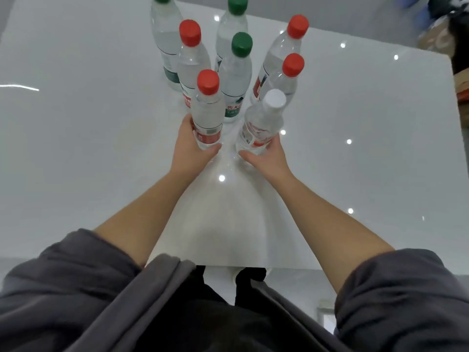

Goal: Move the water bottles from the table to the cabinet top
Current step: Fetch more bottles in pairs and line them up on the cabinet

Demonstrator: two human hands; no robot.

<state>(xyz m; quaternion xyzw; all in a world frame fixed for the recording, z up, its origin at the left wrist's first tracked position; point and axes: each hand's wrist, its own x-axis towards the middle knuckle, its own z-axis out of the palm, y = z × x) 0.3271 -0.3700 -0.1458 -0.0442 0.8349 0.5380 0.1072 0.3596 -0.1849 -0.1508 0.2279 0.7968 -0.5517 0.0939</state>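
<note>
Nearest the camera, grey sleeves (76, 288) pushed up past both elbows, bare forearms reaching forward over a glossy white table (76, 148)

Left hand (193, 151) wrapped around the lower part of a red-capped bottle (206, 115) — thumb curled across the near side, fingers behind it and out of sight. Right hand (266, 158) cupped around the base of a white-capped bottle (264, 123), thumb pointing inward along the bottom edge, fingers pressed against the far right side. White-capped bottle tilted to the right; red-capped one close to upright. Hard to tell whether either base touches the table or is off it. The 2 held bottles near each other, a narrow gap of table between them

Just beyond, 6 more bottles standing in a tight cluster: a green-capped one (234, 77) in the middle right behind the held pair, a red-capped one (191, 62) to its left, 2 red-capped ones on the right (285, 74) (284, 47), leaning outward in the wide lens. Furthest back, 2 green-capped bottles (163, 39) (232, 24), the left one cut off by the top edge

At the far right corner past the table — blurred clutter, not identifiable
</note>
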